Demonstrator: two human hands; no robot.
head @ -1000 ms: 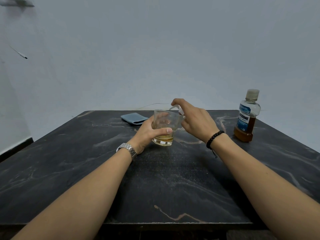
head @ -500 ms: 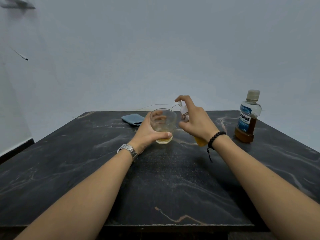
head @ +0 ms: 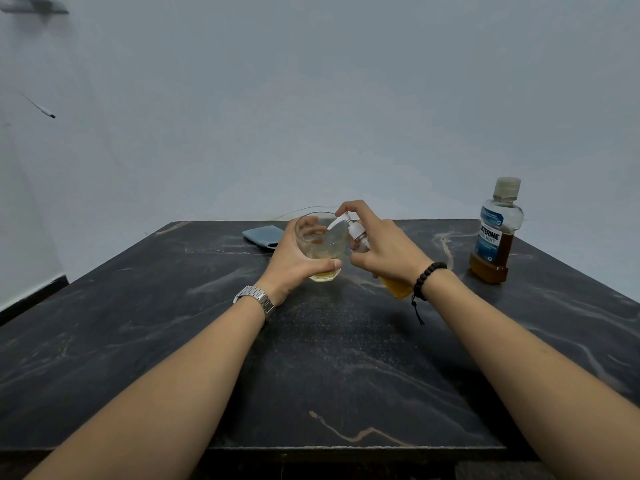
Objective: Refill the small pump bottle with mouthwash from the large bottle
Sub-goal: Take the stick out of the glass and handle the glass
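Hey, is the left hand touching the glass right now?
Touching. The head view shows the left hand wrapped around the glass, thumb across its near side.

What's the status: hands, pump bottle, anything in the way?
Left hand grips glass. Right hand holds pump bottle, spout over the glass. Large bottle capped, apart. Nothing blocking.

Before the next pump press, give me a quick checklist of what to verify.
1. Left hand grips the glass: ok.
2. Right hand holds the small pump bottle, forefinger on the pump head: ok.
3. Nozzle over the glass rim: ok.
4. Liquid in the pump bottle: ok, amber at its base.
5. Listerine bottle capped, upright, apart from the hands: ok.
6. Glass resting on the table: cannot tell.
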